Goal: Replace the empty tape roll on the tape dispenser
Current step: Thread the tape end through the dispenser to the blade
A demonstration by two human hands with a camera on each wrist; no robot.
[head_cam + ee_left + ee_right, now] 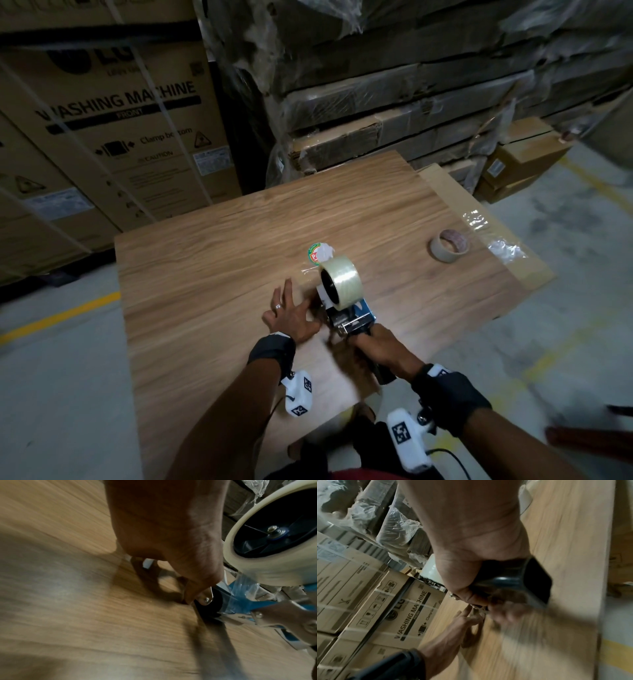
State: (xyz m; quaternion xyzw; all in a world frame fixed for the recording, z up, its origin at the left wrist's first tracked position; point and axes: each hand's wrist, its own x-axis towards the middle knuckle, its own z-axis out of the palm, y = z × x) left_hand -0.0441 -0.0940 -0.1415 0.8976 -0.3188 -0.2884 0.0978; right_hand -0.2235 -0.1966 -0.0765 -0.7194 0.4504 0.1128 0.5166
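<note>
Most steps look done: our right hand (pixel 373 342) grips the tape dispenser (pixel 352 317) on the table (pixel 212 274), full roll (pixel 340 286) mounted, empty core (pixel 448 245) aside; left hand (pixel 291 317), fingers spread, threads tape.

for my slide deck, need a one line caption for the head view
Right hand grips the tape dispenser loaded with a full roll; left hand spread beside it.

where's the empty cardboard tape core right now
In the head view the empty brown cardboard tape core lies alone on the wooden table's far right, beyond the blue tape dispenser.
</note>
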